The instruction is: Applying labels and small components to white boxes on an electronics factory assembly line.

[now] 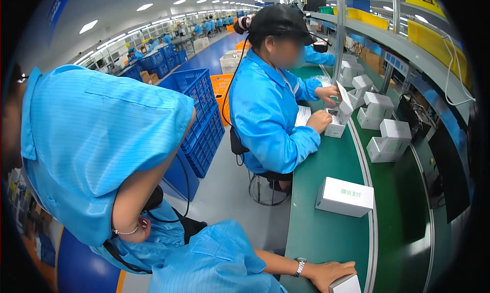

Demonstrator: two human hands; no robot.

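At the lower edge, my left hand (329, 275), with a metal watch at its wrist, curls round the left and far sides of a white box (346, 285). Its fingers are partly hidden, and the frame's edge cuts the box off. Farther along the green bench stands a closed white box (345, 196) with green print, apart from my hand. My right hand is out of sight.
A seated co-worker (273, 109) handles an open white box (335, 122). Several white boxes (390, 141) line the bench (311, 237)'s far side. Another person (102, 140) stands close at left, arm bent. Blue crates (201, 135) and an orange crate (221, 89) stand behind the seat.
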